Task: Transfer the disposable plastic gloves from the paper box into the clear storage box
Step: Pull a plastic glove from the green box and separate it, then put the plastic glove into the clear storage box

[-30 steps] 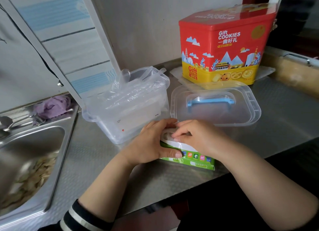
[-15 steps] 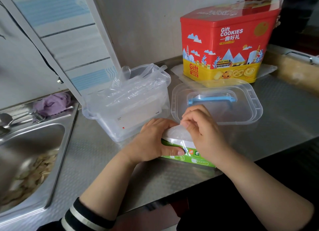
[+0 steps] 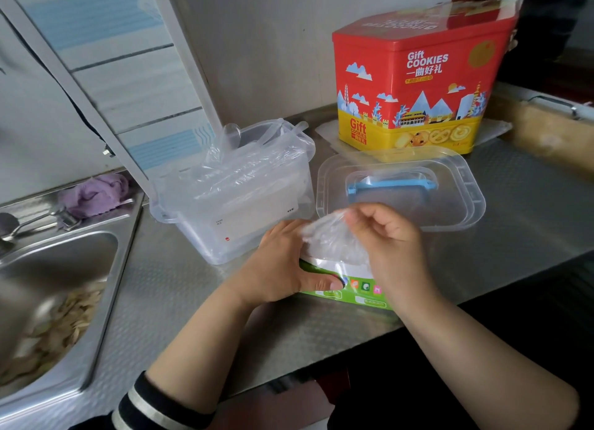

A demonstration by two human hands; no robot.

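Observation:
A green and white paper box [image 3: 360, 289] lies on the steel counter near its front edge. My left hand [image 3: 283, 265] grips the box's left end, thumb on its front face. My right hand [image 3: 390, 240] pinches a bunch of clear plastic gloves [image 3: 328, 236] and holds it partly drawn up out of the box's top opening. Behind and to the left stands the clear storage box [image 3: 225, 236], open, with several loose gloves [image 3: 250, 169] piled in it and spilling over the rim.
The clear lid [image 3: 463, 204] with a blue handle lies upside down right of the storage box. A red and yellow cookie tin [image 3: 414, 82] stands behind it. A steel sink [image 3: 54, 288] with scraps lies to the left, a purple cloth [image 3: 93, 195] beside it.
My right hand has risen from the box's opening, drawing the plastic gloves upward. My left hand has stayed on the paper box.

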